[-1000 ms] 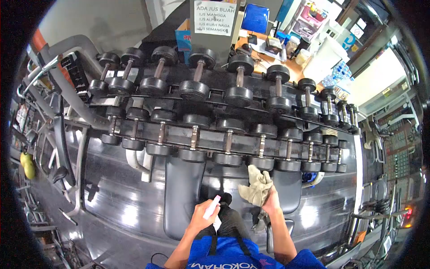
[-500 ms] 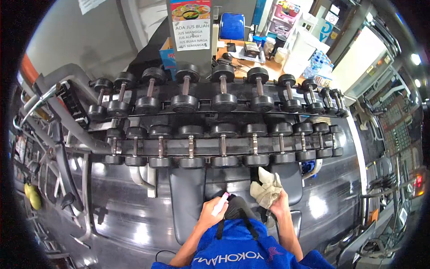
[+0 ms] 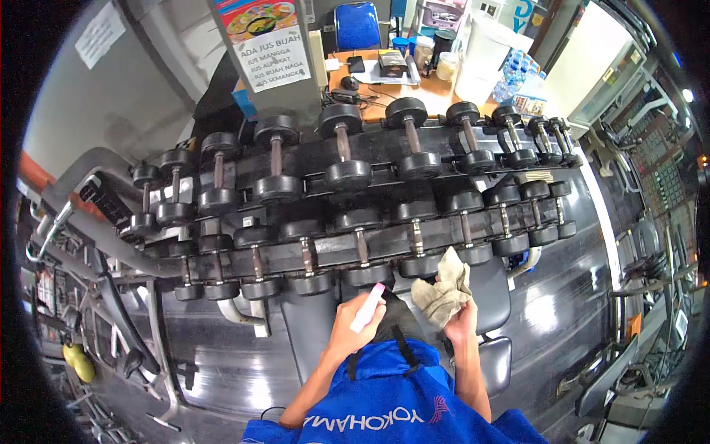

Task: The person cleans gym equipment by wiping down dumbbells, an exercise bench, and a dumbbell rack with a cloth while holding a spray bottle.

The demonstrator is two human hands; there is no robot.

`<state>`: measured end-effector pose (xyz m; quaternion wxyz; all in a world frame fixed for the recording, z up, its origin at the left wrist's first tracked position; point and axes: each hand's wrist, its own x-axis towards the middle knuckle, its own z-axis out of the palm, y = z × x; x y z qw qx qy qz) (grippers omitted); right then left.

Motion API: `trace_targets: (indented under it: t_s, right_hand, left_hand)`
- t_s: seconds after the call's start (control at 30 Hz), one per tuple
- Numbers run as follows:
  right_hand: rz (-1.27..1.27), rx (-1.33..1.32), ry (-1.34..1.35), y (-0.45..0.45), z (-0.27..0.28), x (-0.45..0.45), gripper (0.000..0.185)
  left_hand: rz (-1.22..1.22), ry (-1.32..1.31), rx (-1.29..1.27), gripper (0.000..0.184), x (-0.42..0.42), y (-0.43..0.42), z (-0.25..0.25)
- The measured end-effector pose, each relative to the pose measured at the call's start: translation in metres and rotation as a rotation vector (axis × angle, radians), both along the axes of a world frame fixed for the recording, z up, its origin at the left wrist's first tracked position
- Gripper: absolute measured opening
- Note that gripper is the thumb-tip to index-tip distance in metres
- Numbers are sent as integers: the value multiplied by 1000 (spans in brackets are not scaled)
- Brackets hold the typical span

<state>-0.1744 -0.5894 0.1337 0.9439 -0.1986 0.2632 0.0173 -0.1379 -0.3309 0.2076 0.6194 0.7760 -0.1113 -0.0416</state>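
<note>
My left hand (image 3: 346, 327) is closed round a slim white bottle (image 3: 364, 314) with a pink tip, held upright in front of my body. In my right hand (image 3: 464, 323) is a crumpled beige cloth (image 3: 441, 294), its folds standing up above the fingers. Both hands are just short of the lower row of black dumbbells. The nearest ones are a dumbbell with a dark grip (image 3: 362, 247) beyond the bottle and a dumbbell with a shiny metal grip (image 3: 417, 237) partly behind the cloth.
An upper row of dumbbells (image 3: 342, 142) stands behind the lower one on the rack. Below the rack are black padded benches (image 3: 494, 364). Machine frames (image 3: 122, 248) crowd the left. A wooden desk (image 3: 433, 90) with bottles and papers lies beyond.
The view has tilted and shifted, so the rack now slants upward to the right. Both hands have come slightly closer to the lower dumbbells, still holding the bottle and cloth.
</note>
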Motion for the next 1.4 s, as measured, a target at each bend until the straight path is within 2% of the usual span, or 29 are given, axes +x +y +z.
trace_targets:
  t_s: [0.1,0.13,0.27,0.37,0.53,0.63,0.67,0.8,0.9,1.0,1.13,1.27,1.37,1.4]
  right_hand:
    - [-23,19,-8,-8,0,44,49]
    - [-54,22,30,-9,9,60,45]
    - [-24,51,-98,-31,21,123,49]
    - [-74,11,-28,-49,38,177,51]
    - [29,-115,-171,-85,44,263,50]
    - [38,-139,-131,-98,46,307,48]
    - [28,-182,-122,-101,43,319,47]
    - [34,-151,-93,-110,43,354,44]
    - [49,-183,-101,-114,44,370,45]
    - [21,-175,-77,-114,52,384,45]
    - [27,-165,-175,-116,45,405,41]
    - [-122,-657,-135,-99,51,444,37]
    - [-169,-1231,-192,-71,76,478,29]
    - [-245,-1549,-328,-63,76,490,33]
  left_hand:
    - [4,97,-17,6,52,-13,0]
    - [31,288,-78,9,72,-19,12]
    - [13,189,-55,9,163,-42,11]
    - [65,66,-44,9,236,-61,7]
    - [74,78,-38,11,342,-88,11]
    - [66,104,18,13,392,-101,9]
    - [56,210,8,14,405,-106,10]
    - [30,183,85,14,445,-123,9]
    - [38,105,142,12,466,-133,-9]
    - [9,150,162,17,475,-138,-10]
    - [4,149,186,17,480,-144,-10]
    - [22,166,139,16,478,-146,-3]
    - [59,161,88,14,465,-141,-10]
    - [75,188,56,13,456,-139,-8]
